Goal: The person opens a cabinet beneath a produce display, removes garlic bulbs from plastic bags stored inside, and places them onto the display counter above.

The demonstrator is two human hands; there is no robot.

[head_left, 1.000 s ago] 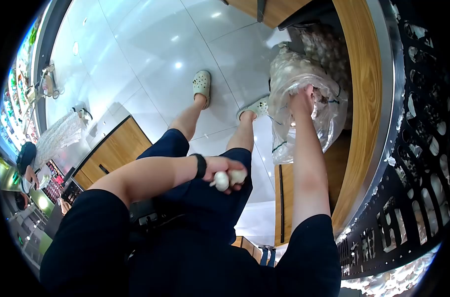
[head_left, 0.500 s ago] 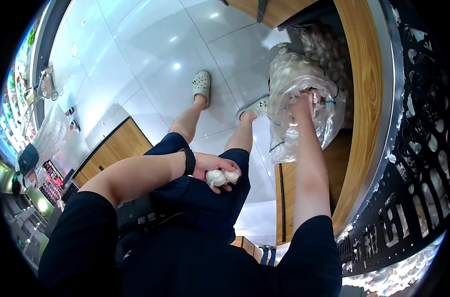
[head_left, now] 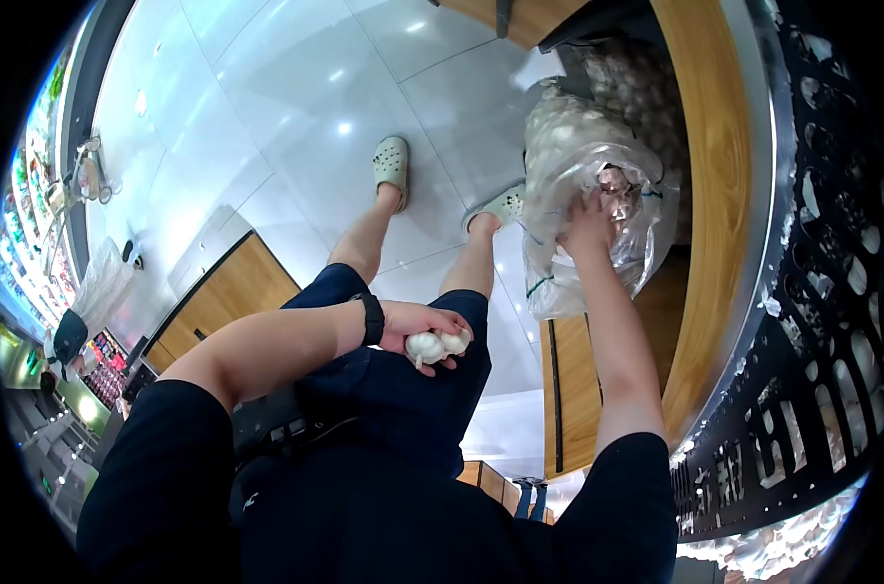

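My left hand, with a black watch on its wrist, is curled around white garlic bulbs above my left thigh. At least two bulbs show between the thumb and fingers. My right hand lies at the mouth of a clear plastic bag, its fingers apart and touching the plastic. The bag holds a lot of garlic, with some reddish bulbs showing in the opening just past my fingertips. Part of my right palm and thumb is hidden.
Another full sack of bulbs stands behind the bag, under a wood-edged counter. A black slotted crate rims the counter at right. A wooden cabinet is at left. Another person is at far left.
My right hand has drawn back out of the bag to its near edge, and the reddish bulbs inside now show. My left hand keeps the garlic bulbs in about the same place.
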